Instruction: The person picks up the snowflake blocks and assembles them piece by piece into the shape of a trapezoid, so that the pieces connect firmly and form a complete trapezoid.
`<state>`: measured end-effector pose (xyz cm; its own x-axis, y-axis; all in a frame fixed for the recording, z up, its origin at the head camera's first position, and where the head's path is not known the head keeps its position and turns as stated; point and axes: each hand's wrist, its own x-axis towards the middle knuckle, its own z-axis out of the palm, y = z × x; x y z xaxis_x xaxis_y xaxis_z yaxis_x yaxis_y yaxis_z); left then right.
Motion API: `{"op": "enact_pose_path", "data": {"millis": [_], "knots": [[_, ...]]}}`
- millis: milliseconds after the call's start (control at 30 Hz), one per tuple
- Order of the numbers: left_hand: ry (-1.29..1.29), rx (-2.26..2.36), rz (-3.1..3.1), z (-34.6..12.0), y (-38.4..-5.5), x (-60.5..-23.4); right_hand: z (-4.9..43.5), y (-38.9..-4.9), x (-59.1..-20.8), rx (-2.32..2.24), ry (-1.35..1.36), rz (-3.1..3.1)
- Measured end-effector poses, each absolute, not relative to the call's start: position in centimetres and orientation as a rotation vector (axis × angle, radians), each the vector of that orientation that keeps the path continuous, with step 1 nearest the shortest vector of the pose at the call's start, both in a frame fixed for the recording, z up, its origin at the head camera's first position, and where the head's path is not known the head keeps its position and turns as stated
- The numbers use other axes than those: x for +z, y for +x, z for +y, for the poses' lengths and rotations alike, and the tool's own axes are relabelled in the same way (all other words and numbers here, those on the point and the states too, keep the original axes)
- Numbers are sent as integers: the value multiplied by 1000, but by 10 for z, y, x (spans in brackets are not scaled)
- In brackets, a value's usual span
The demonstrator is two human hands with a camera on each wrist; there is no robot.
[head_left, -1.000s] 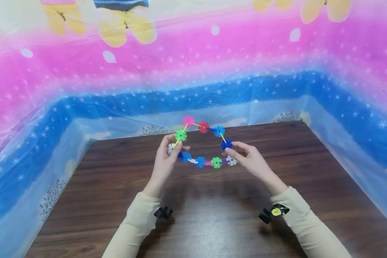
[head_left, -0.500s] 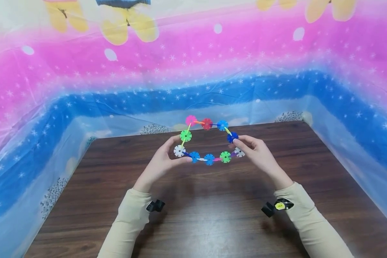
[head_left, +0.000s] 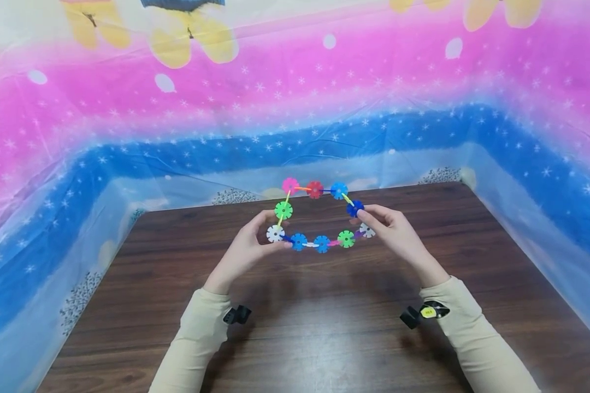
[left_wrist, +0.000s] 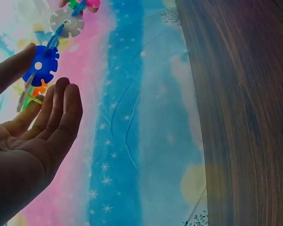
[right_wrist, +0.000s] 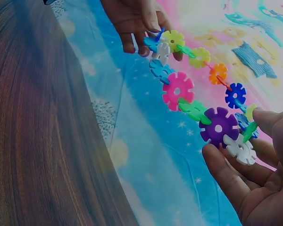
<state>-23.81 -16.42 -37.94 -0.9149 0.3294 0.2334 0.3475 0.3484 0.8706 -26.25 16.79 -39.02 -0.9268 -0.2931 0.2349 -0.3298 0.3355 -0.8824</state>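
A closed ring of notched plastic snowflake discs (head_left: 314,191), in many colours, is held up above the table in the head view. At its left side my left hand (head_left: 238,251) grips the ring, thumb near a light blue disc (head_left: 299,242) and fingers behind a white disc (head_left: 275,234). My right hand (head_left: 398,237) pinches the dark blue disc (head_left: 355,209) at the right. In the left wrist view the left thumb lies against a blue disc (left_wrist: 47,70). From the right wrist, a purple disc (right_wrist: 210,134) and a white disc (right_wrist: 243,153) show by the right fingers.
Below the hands lies a dark wooden table (head_left: 305,327). A printed pink and blue cloth (head_left: 285,98) stands as a wall behind it and along both sides. Each wrist carries a small black camera, such as the left one (head_left: 238,314).
My left hand has moved left, and its thumb has shifted from the upper left discs down to the lower ones. The ring has moved slightly right and spread wider; my right hand went right and up.
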Motion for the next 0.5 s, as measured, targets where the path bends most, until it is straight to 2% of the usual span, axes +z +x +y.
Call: {"op": "enact_pose_path", "data": {"millis": [500], "knots": [[-654, -1747, -2579, -162, -237, -380, 172, -264, -389, 1682, 610, -2602]]}}
